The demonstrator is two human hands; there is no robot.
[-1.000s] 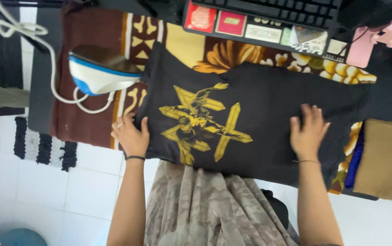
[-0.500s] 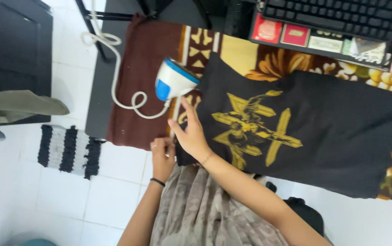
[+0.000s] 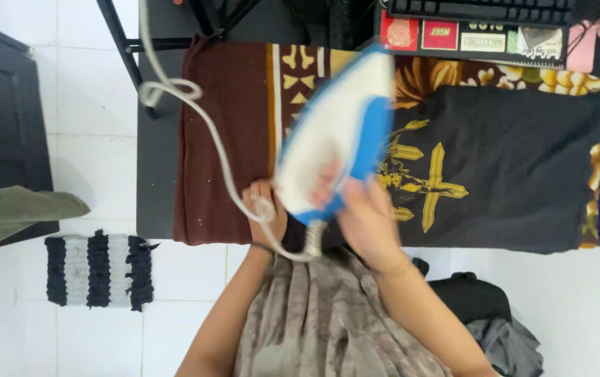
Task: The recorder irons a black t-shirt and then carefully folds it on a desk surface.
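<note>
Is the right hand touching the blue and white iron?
Touching. The head view shows the right hand wrapped around the rear of the blue and white iron, fingers overlapping its body with no gap, lifting it above the black shirt.

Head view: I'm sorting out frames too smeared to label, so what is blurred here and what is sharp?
Head view: the blue and white iron in the right hand is smeared by motion, its edges soft; the left hand at the cord is slightly soft; the black shirt with its gold print, the brown patterned cloth and the striped mat are sharp; lighting is even, without harsh glare.
</note>
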